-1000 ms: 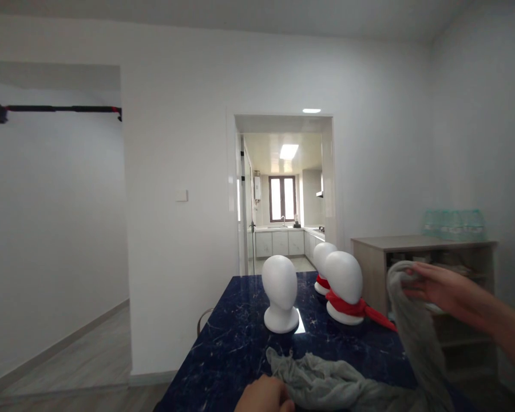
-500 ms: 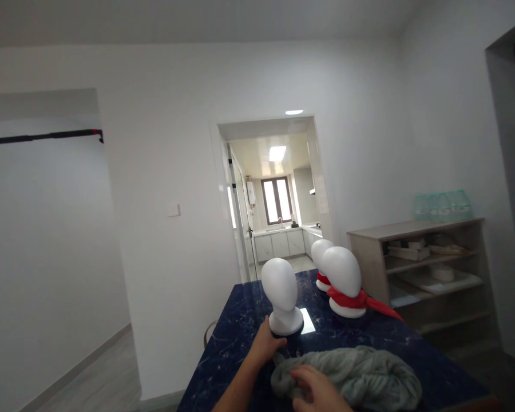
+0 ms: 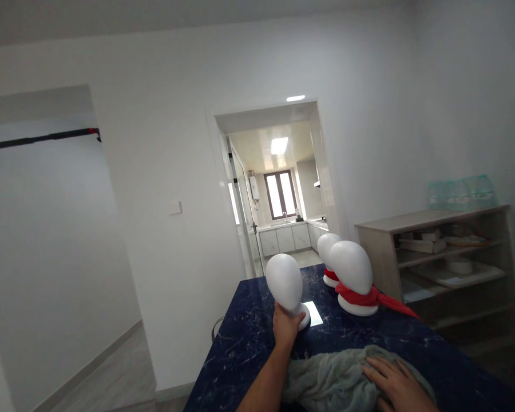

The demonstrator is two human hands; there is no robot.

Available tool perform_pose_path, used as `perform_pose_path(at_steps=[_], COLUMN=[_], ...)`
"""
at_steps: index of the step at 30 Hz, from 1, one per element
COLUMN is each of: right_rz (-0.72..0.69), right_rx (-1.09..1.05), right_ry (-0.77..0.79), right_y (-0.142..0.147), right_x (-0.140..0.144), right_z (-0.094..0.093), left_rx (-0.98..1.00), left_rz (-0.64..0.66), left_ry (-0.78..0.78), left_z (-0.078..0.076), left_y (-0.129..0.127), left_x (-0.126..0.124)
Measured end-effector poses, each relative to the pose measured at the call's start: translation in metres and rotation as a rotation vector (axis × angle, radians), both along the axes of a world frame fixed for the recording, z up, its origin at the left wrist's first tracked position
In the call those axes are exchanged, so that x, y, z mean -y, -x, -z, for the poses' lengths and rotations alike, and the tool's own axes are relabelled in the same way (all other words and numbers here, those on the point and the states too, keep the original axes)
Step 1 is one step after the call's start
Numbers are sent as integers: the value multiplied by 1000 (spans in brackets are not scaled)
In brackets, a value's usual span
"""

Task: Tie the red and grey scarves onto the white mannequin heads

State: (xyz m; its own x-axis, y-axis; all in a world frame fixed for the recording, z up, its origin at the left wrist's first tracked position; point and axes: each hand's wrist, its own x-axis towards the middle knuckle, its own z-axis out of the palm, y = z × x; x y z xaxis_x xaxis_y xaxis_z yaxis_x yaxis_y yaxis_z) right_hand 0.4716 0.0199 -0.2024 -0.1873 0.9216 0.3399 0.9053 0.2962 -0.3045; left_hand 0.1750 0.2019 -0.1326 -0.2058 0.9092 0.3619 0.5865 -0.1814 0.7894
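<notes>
A white foam mannequin head (image 3: 284, 280) stands on the dark blue marbled table (image 3: 236, 326). My left hand (image 3: 287, 325) is wrapped round its neck, thumb toward the base. Nearer to me lies a bunched grey-green cloth (image 3: 330, 375). My right hand (image 3: 395, 380) rests flat on its right part, fingers spread. To the right stands a second white mannequin head (image 3: 352, 266) with a red scarf (image 3: 360, 296) round its neck, one end trailing to the right. Behind it is a third white mannequin head (image 3: 327, 247), partly hidden, with red cloth at its neck.
At the right, a wooden shelf unit (image 3: 416, 220) holds boxes and trays, with a pack of plastic bottles (image 3: 461, 193) on top. Beyond the table a doorway opens into a kitchen. A chair's curved edge (image 3: 216, 327) shows at the table's left side.
My left hand has moved up from the nearest head's base to its neck. My right hand has shifted from the cloth's left end to its right part. The view has tilted slightly.
</notes>
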Motion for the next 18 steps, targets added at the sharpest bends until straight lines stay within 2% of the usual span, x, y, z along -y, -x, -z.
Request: perform_pose_path(at_steps=[3,5,7,10,12,14,18], right_rz=[-162,-256,-323,-333,-305,-274,-225], right_rx=[5,26,61,167,253,307,352], right_ry=[49,16,-122,-460,-660,-783,-853], right_y=[15,22,23,19,17,16,18], right_x=[-4,-6,-10,-14,-15,-15,-9], right_z=[-14,-20,-21,-14,-11,-12,-21], left_rx=[-37,-55,-57,-60,-64,-66,-66], left_rz=[-60,-65,-61,-82,-129,-193,-315], left_ry=[-42,-37,-19,-6,11,46,122], left_z=[3,3,2,-3,-10,-18,-32], left_y=[2,5,9,27,50,82,152], left_x=[-7,-12,-18,-33,-47,-64,-96])
